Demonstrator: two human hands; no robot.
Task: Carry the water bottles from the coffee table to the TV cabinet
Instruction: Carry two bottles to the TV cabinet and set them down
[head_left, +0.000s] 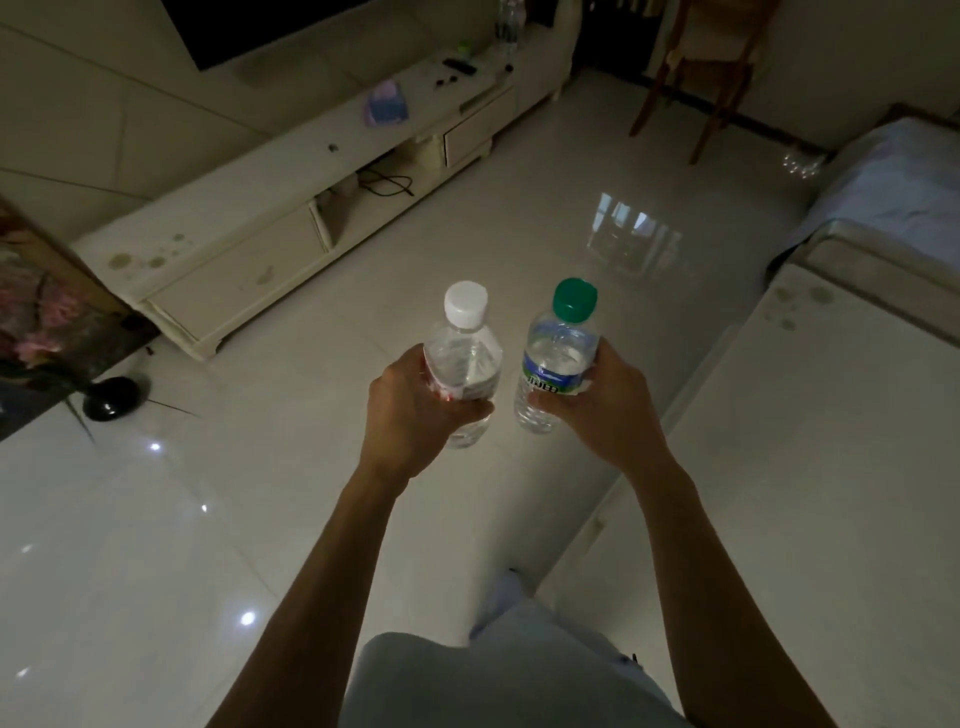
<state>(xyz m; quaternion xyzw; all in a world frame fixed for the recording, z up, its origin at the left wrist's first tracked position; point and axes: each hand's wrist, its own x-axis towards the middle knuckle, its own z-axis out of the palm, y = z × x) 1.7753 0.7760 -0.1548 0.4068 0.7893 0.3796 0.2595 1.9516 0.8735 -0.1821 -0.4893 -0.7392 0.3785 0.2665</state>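
My left hand (410, 410) grips a clear water bottle with a white cap (465, 348) and a red label, held upright over the floor. My right hand (608, 405) grips a second clear bottle with a green cap (558, 358) and a blue label, also upright. The two bottles sit side by side, a little apart. The cream TV cabinet (270, 197) runs along the wall ahead on the left, under a dark TV. The white coffee table (779, 467) stands at my right. Another bottle (506, 26) stands at the cabinet's far end.
A pink-and-blue item (385, 106), a remote (460, 66) and small dark bits lie on the cabinet top. A black round base (111, 397) sits on the glossy tiled floor at left. A wooden chair (701, 73) and a covered sofa (893, 187) stand far right.
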